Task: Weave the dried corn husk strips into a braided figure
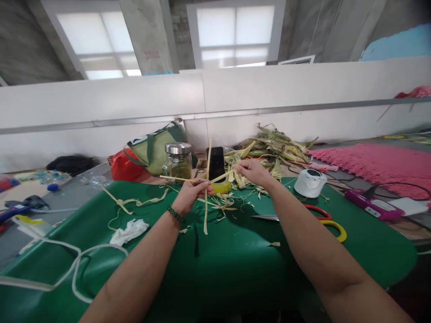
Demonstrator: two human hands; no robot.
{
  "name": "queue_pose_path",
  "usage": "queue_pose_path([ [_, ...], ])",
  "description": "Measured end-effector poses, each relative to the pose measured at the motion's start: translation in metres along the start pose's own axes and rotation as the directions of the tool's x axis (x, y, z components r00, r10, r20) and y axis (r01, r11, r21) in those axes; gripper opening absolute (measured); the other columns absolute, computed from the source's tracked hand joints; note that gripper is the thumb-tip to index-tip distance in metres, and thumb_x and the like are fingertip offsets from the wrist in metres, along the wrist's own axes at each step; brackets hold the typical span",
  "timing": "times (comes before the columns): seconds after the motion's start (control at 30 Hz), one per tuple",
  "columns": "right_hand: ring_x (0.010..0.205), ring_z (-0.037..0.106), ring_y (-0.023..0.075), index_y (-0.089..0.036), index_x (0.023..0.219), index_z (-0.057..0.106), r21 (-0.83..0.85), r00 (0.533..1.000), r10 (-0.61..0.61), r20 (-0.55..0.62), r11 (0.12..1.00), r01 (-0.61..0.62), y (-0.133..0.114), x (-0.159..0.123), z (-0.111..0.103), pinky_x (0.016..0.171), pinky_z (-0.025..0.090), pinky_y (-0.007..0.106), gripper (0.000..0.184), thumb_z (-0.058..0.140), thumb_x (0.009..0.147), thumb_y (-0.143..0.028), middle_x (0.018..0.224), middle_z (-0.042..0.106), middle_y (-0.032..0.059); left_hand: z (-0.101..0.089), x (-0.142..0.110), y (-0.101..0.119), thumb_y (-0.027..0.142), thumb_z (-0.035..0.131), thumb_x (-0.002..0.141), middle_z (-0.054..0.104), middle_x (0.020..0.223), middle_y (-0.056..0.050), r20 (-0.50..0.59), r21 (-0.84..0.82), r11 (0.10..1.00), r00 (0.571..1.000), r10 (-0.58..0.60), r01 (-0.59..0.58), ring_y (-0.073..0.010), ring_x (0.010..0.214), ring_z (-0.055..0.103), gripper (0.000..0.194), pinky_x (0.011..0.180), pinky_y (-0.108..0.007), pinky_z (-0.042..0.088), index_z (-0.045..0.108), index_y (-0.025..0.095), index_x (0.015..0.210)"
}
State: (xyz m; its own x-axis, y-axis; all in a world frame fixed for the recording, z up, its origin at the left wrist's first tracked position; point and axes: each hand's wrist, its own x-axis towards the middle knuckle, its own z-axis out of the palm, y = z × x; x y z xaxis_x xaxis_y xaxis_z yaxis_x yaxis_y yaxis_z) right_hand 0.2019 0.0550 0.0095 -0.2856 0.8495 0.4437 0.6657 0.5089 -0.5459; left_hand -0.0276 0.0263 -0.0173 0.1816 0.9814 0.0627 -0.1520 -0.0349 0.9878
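Note:
My left hand point(190, 194) is closed around crossed pale husk strips point(206, 197), one standing upright and one lying sideways. A green bead bracelet sits on that wrist. My right hand point(251, 172) pinches the far end of a yellowish strip that runs back to the left hand. Both hands hover above a green mat point(215, 264). Loose husk scraps point(222, 204) lie under them.
A heap of corn husks point(272, 150) lies behind. A glass jar point(178, 162), a black phone point(216, 163) and a green bag point(153, 150) stand at the back. Scissors point(323, 220), a white tape holder point(310, 182), a pink mat point(373, 163) and a glue gun point(20, 206) are around.

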Motion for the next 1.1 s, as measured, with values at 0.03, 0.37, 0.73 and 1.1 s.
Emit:
queue_pose_path([
  [0.03, 0.048, 0.033, 0.0090, -0.016, 0.053, 0.044, -0.011, 1.000, 0.000, -0.031, 1.000, -0.001, 0.001, 0.000, 0.000, 0.049, 0.023, 0.023, 0.037, 0.042, 0.084, -0.037, 0.049, 0.034, -0.0035, 0.000, 0.000, 0.000, 0.026, 0.076, 0.060, 0.068, 0.061, -0.004, 0.001, -0.005, 1.000, 1.000, 0.001, -0.001, -0.0140, 0.054, 0.064, 0.023, 0.048, -0.020, 0.047, 0.062, 0.013, 0.072],
  [0.37, 0.068, 0.051, 0.0172, -0.018, 0.069, 0.057, -0.100, 0.875, -0.031, -0.482, 0.995, -0.019, 0.006, 0.003, 0.011, 0.065, 0.037, 0.027, 0.020, 0.048, 0.081, -0.030, 0.069, 0.058, 0.0039, -0.002, 0.001, 0.003, 0.019, 0.073, 0.064, 0.067, 0.059, -0.005, -0.032, -0.076, 0.997, 0.999, -0.007, 0.005, -0.0124, 0.053, 0.064, 0.018, 0.045, -0.016, 0.045, 0.059, 0.011, 0.072],
  [0.73, 0.087, 0.056, 0.0196, -0.019, 0.081, 0.066, -0.270, 0.953, -0.272, -0.132, 0.935, 0.230, -0.047, -0.015, 0.044, 0.096, 0.025, 0.041, 0.026, 0.050, 0.088, -0.038, 0.086, 0.068, 0.0039, 0.008, -0.005, 0.000, 0.032, 0.078, 0.058, 0.070, 0.065, -0.005, 0.096, -0.003, 1.000, 0.995, -0.014, 0.015, -0.0177, 0.058, 0.066, 0.031, 0.055, -0.025, 0.051, 0.063, 0.012, 0.076],
  [1.1, 0.072, 0.058, 0.0141, -0.017, 0.078, 0.064, -0.046, 0.953, -0.297, 0.053, 0.953, 0.299, -0.036, -0.008, 0.040, 0.067, 0.040, 0.025, 0.017, 0.051, 0.087, -0.025, 0.077, 0.066, 0.0019, 0.004, 0.000, -0.005, 0.040, 0.076, 0.060, 0.069, 0.063, -0.003, 0.110, 0.078, 0.997, 0.994, 0.017, -0.026, -0.0164, 0.057, 0.065, 0.032, 0.054, -0.025, 0.049, 0.064, 0.013, 0.075],
])
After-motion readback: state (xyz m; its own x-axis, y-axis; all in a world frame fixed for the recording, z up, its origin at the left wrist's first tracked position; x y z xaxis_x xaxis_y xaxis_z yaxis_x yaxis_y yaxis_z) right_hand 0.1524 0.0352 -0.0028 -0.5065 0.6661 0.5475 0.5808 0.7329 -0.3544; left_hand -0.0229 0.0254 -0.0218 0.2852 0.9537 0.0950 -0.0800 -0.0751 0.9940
